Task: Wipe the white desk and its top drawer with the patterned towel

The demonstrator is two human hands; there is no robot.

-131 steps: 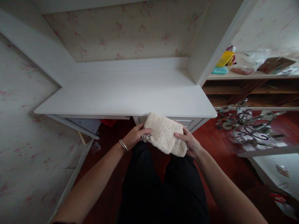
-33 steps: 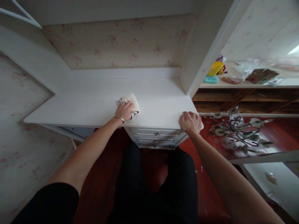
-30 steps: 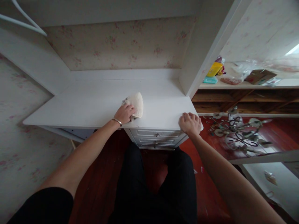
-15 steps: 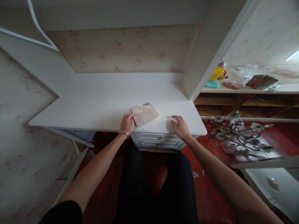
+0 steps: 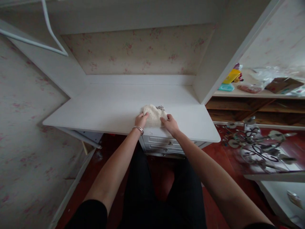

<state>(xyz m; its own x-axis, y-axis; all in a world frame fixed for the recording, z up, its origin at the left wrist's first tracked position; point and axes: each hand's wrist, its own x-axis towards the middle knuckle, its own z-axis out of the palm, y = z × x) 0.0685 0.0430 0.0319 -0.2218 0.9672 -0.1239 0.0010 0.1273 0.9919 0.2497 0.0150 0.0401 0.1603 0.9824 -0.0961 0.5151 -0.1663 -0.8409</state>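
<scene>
A cream, fuzzy cloth point(image 5: 153, 115) with a dark patterned patch at its far edge is held between my hands just over the front part of the white desk point(image 5: 114, 105). My left hand point(image 5: 141, 121) grips its left edge, thumb on top and fingers beneath. On the opposite edge, my right hand point(image 5: 170, 124) pinches the cloth between thumb and fingers. The cloth bulges slightly in the middle. Its underside is hidden.
White drawers point(image 5: 164, 144) sit under the desk's front. A wooden shelf point(image 5: 238, 105) at right bears a yellow container point(image 5: 232, 77), a cardboard box point(image 5: 283, 85) and plastic bags. A chandelier point(image 5: 262, 146) lies on the red floor. A white bent rod point(image 5: 53, 38) hangs upper left.
My right hand has moved left and taken hold of the cloth's right edge. The cloth has gone from lying flat to bunched between both hands. The view has shifted slightly.
</scene>
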